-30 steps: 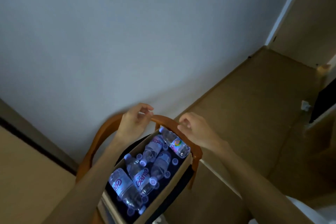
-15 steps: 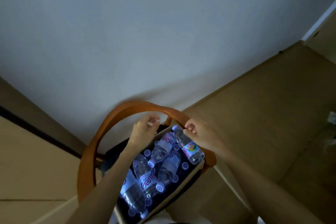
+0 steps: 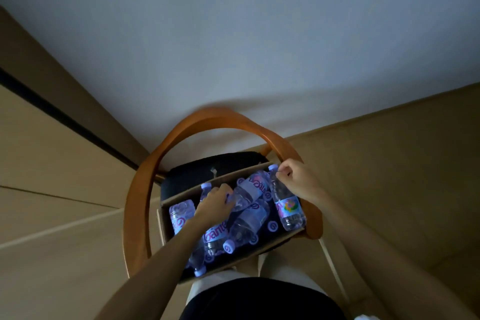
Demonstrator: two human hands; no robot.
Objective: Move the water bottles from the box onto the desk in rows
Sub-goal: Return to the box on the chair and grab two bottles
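Chair [image 3: 145,189] holds box [image 3: 166,226]; right hand [image 3: 298,180] pinches bottle [image 3: 285,202]; left hand [image 3: 215,202] grips "Ganten" bottle [image 3: 246,191].

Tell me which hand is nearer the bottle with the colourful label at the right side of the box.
Right. The right hand has its fingers at the neck of the colourful-label bottle. The left hand is over the bottles in the middle of the box, apart from it.

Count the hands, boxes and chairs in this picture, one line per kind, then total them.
Hands: 2, left hand and right hand, the right pinching a water bottle
Boxes: 1, box
Chairs: 1, chair
Total: 4
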